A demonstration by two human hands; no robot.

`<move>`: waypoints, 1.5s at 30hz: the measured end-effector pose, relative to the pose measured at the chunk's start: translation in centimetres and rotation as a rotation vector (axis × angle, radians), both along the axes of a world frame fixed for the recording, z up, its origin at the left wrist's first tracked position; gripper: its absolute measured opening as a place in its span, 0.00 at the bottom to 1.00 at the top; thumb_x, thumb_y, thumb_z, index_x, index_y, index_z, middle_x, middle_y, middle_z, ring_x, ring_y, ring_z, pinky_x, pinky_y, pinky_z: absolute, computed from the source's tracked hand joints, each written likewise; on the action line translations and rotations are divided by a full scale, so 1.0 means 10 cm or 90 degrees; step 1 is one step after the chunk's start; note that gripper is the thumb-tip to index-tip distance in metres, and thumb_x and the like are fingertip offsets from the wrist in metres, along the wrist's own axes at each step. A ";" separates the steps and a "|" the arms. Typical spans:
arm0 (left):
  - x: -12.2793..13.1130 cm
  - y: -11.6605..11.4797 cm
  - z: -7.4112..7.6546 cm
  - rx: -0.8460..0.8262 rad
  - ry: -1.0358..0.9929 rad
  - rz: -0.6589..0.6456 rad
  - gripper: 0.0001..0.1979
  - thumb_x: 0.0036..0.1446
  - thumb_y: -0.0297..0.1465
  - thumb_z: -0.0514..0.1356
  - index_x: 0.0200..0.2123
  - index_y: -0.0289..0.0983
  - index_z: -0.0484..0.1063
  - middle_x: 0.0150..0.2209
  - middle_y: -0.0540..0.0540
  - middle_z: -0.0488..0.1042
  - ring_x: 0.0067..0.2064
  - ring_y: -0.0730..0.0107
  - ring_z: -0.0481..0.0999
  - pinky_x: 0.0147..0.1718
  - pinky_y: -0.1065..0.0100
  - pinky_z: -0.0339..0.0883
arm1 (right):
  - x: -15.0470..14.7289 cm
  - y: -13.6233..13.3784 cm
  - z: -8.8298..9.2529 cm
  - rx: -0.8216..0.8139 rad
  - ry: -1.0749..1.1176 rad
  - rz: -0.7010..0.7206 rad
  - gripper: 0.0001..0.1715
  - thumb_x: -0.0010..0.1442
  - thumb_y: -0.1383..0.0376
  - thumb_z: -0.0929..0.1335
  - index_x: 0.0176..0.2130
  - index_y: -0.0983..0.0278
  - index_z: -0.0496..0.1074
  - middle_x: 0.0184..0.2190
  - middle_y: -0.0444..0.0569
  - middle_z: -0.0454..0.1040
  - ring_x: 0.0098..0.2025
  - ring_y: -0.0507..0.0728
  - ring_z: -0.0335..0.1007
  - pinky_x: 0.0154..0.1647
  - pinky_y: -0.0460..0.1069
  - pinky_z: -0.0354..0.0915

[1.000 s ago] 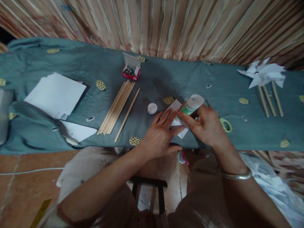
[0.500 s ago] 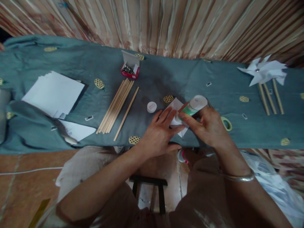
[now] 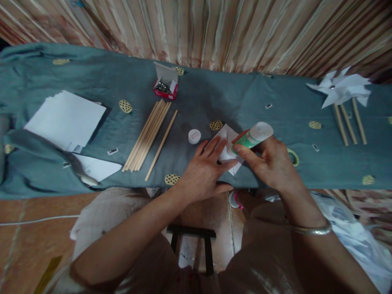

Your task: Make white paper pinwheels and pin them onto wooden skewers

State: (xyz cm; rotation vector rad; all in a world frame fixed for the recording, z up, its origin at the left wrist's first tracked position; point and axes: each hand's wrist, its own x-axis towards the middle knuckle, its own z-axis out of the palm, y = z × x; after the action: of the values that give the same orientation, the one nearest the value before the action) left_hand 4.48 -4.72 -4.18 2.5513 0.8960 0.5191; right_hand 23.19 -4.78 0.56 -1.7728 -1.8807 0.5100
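1. Your left hand lies flat, fingers spread wide, and presses down on a folded white paper on the blue-grey cloth, close to the near edge of the table
2. Your right hand is wrapped around a green and white glue tube, which is tilted, with its broad white end up and to the right and its other end low at the left, over the paper
3. The tip of the tube is hidden behind your fingers, so you cannot tell whether it touches the paper
4. The paper sits in the middle of the table between your two hands, and one corner points to the far side past your left fingertips
5. A small round white cap stands just left of the paper, near your left fingertips but apart from them
6. Further left a bundle of wooden sticks lies slanted, with a single stick a little apart on its right
7. An open red box of pins stands at the far ends of the sticks
8. A stack of white sheets lies well to the left
9. A green scissors handle shows just right of your right hand, partly hidden by it
10. White paper pinwheels on sticks lie at the far right, well apart from both hands
11. A silver bangle circles your right wrist
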 end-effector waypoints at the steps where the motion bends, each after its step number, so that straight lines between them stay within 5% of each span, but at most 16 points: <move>1: 0.00 0.00 0.00 -0.002 0.000 0.000 0.35 0.50 0.50 0.65 0.59 0.43 0.67 0.68 0.35 0.53 0.68 0.39 0.50 0.62 0.38 0.47 | 0.01 0.00 -0.01 -0.004 0.006 -0.001 0.22 0.59 0.47 0.68 0.40 0.62 0.74 0.30 0.51 0.77 0.30 0.60 0.72 0.31 0.53 0.63; 45: -0.01 0.00 0.05 -0.008 0.007 -0.005 0.34 0.49 0.46 0.68 0.58 0.41 0.68 0.68 0.33 0.54 0.68 0.37 0.51 0.62 0.39 0.47 | -0.02 0.15 -0.06 -0.016 0.051 -0.030 0.21 0.59 0.48 0.67 0.37 0.63 0.74 0.29 0.50 0.77 0.28 0.58 0.71 0.29 0.52 0.62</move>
State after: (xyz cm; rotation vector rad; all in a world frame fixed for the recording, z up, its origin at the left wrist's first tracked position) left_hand 4.39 -4.72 -3.65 2.5475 0.8899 0.4952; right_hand 22.96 -3.31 0.00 -1.7804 -1.7819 0.5805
